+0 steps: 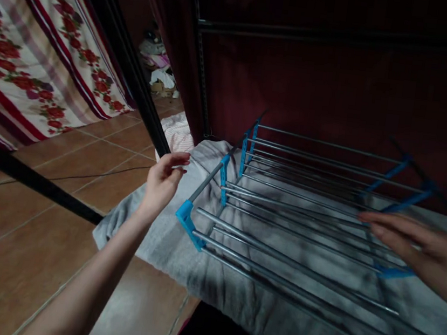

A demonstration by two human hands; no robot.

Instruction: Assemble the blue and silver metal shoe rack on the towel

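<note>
A rack of thin metal rods (279, 246) with blue plastic connectors (189, 219) lies across a grey blanket (166, 236). Just left of the rack's near-left corner, my left hand (163, 179) is raised with its fingers slightly bent and the thumb apart. Nothing shows in it. My right hand (421, 249) reaches over the right part of the rack, its fingers stretched out and a little blurred. Whether its fingertips touch the rods I cannot tell. A dark tube (207, 181) joins the blue connectors along the left end.
A black metal post (137, 75) and a low black bar (34, 179) frame the left side. Beyond are tiled floor (3, 233), a floral curtain (46, 48) and a heap of cloth (161, 75). A dark red curtain (318, 87) hangs behind the rack.
</note>
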